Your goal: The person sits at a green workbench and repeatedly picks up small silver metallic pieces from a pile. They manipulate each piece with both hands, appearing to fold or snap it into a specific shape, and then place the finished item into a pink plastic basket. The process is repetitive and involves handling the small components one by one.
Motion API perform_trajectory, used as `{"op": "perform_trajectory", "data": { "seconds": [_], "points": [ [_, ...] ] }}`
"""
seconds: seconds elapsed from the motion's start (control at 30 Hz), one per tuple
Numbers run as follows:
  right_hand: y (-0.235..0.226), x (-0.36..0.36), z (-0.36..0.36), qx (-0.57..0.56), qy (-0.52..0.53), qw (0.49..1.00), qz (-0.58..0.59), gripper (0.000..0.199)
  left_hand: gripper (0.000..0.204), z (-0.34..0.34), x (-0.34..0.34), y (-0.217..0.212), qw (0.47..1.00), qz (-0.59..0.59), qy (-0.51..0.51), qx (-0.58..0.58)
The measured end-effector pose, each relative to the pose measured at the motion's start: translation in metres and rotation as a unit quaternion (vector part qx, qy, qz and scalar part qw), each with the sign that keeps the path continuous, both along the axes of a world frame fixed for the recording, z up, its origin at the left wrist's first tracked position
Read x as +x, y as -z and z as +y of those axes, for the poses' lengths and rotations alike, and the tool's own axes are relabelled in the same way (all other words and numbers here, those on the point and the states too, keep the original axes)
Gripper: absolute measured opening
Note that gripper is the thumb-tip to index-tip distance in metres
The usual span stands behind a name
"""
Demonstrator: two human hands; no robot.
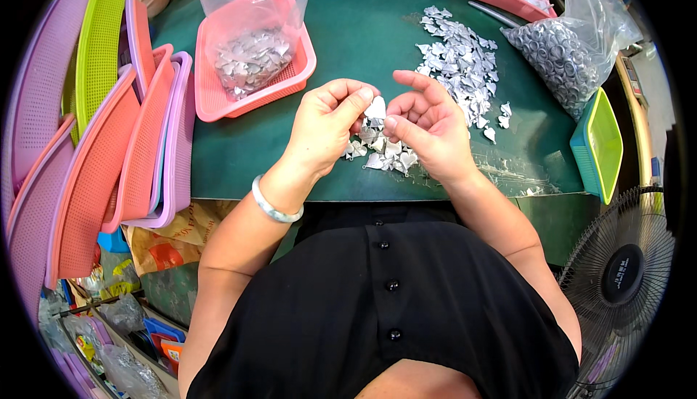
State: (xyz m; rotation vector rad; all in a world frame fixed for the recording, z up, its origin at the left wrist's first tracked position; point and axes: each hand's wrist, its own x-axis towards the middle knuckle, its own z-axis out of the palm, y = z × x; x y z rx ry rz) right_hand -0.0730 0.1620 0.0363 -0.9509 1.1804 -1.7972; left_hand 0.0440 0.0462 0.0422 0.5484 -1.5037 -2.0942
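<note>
Your hands meet above the near edge of the green table [363,29], whose top looks matte and slightly soft. The left hand [327,127] is curled, thumb and forefinger pinching one small silvery piece [376,107], a thin, folded bit of shiny metal with a pointed shape. The right hand [428,127] sits just beside it, fingers half bent and the thumb tip touching that same piece from the other side. A smooth pale bangle [274,204] rings your left wrist.

Directly under your hands lies a small heap of pieces [385,153] of the same kind, crinkled and bright. Beyond the right hand, farther onto the table, a larger spread of pieces [459,59] runs in a loose band.

Beyond the left hand stands a pink basket [210,94] of perforated plastic, square with rounded corners, holding a clear plastic bag [250,14] with more silvery pieces in its bottom. To the right of the spread, a clear bag of small grey rings [559,58] bulges at the table's edge, and a flat green and teal tray [599,145] leans beside it. To the left of the pink basket, a stack of mesh trays [94,152] in pink, lilac and lime stands on edge. A black fan [617,268] with a wire grille sits off the table's near right corner.
</note>
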Motion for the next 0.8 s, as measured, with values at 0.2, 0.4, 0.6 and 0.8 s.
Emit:
{"op": "perform_trajectory", "data": {
  "seconds": [0.2,0.4,0.6,0.8],
  "points": [
    [0.006,0.007,-0.002,-0.035,0.032,0.997,0.060,0.052,0.015,0.000,-0.002,0.001,1.000,-0.017,-0.004,-0.010],
    [0.012,0.010,-0.004,-0.078,0.078,0.973,0.205,0.055,0.014,-0.001,-0.005,0.006,1.000,-0.014,-0.001,0.026],
    [0.013,0.012,-0.007,-0.100,0.102,0.957,0.254,0.056,0.014,0.000,-0.006,0.008,0.998,-0.013,0.001,0.055],
    [0.013,0.011,-0.009,-0.103,0.100,0.955,0.258,0.057,0.013,-0.001,-0.006,0.012,0.997,-0.004,0.023,0.076]
  ]
}}
